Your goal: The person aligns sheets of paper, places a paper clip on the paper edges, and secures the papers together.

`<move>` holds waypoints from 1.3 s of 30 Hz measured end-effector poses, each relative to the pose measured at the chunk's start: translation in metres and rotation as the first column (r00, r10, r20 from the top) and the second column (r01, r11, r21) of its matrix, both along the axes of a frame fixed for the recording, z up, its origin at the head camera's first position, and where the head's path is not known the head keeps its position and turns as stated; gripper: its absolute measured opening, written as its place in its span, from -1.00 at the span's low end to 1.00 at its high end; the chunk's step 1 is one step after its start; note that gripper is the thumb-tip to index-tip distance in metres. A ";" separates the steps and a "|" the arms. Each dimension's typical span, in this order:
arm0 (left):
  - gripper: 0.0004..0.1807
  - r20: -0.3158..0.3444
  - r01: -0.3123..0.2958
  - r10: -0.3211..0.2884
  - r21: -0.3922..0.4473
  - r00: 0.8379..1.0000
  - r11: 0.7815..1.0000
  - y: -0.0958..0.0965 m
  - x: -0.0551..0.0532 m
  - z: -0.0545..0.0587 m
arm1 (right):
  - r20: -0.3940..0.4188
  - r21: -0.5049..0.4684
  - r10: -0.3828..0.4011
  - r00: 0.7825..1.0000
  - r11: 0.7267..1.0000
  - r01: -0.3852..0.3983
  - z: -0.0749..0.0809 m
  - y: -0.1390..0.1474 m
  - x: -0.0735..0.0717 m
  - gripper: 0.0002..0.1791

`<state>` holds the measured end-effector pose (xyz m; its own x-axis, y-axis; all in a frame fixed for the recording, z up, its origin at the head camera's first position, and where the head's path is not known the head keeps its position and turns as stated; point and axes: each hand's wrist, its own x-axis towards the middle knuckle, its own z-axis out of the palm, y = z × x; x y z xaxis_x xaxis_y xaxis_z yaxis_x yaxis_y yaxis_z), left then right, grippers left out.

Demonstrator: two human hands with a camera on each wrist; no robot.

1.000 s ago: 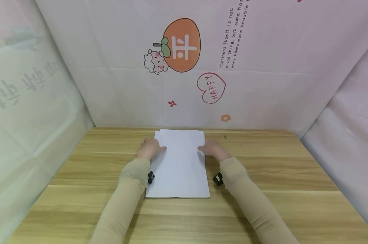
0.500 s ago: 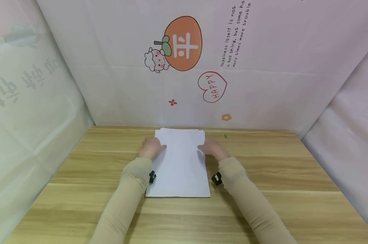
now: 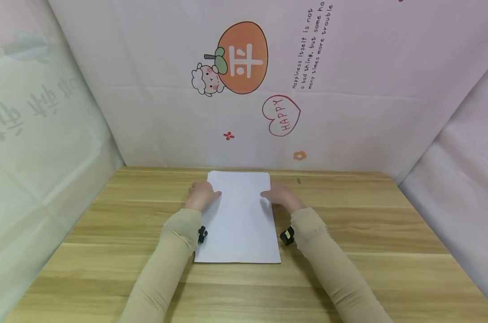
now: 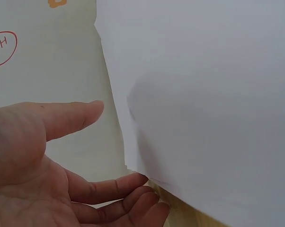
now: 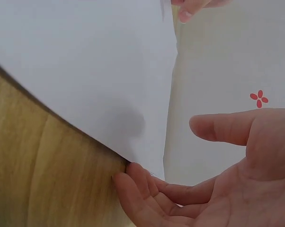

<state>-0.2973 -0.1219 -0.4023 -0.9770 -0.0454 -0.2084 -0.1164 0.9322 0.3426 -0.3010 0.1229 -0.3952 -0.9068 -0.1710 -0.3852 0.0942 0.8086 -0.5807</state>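
- Left hand (image 3: 201,194) and right hand (image 3: 281,196) flank the paper at ten and two o'clock. Each has its thumb stretched well away from loosely bent fingers, gripping nothing; in the wrist views the fingertips meet the paper's edges near the far corners.
- Printed cloth backdrop (image 3: 349,130) rises at twelve o'clock behind the work, near the paper's far edge, so it leaves little room to push that way.
- Wooden tabletop (image 3: 369,229) carries everything; its smooth face should let loose sheets slide easily, which seems useful for squaring them.
- White paper stack (image 3: 237,220) sits between the hands, at twelve o'clock from the tabletop's middle. Its far edge steps slightly at eleven and one o'clock, so the sheets look not quite flush. Whether it lies fully flat I cannot tell.
- For the step in hand, which I judge to be evening the edges, press inward equally from nine and three o'clock with straight fingertips; unequal force could turn the stack.
- Light thumbs seem best, since pinning the top sheet could stop it sliding; too hard a squeeze could buckle the middle.
- Small green item (image 3: 298,181) lies at two o'clock beyond the right hand, well apart from the paper.
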 end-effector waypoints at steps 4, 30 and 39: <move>-0.44 0.014 -0.008 0.008 0.004 1.000 1.000 0.002 -0.001 0.000 | 0.084 -0.124 -0.058 0.995 0.990 0.068 -0.002 0.001 0.000 -0.32; -0.37 0.014 -0.064 0.063 0.070 0.998 0.996 0.004 -0.003 -0.002 | 0.145 -0.173 -0.115 0.983 0.975 0.140 -0.007 0.005 -0.011 -0.35; -0.40 -0.006 -0.041 0.041 0.076 0.999 0.996 0.003 0.000 -0.001 | 0.149 -0.209 -0.118 0.982 0.967 0.148 -0.004 0.007 -0.010 -0.53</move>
<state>-0.2976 -0.1187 -0.4030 -0.9762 -0.0696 -0.2053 -0.1509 0.8979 0.4135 -0.3111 0.1298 -0.3995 -0.8696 -0.1460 -0.4716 0.2814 0.6383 -0.7165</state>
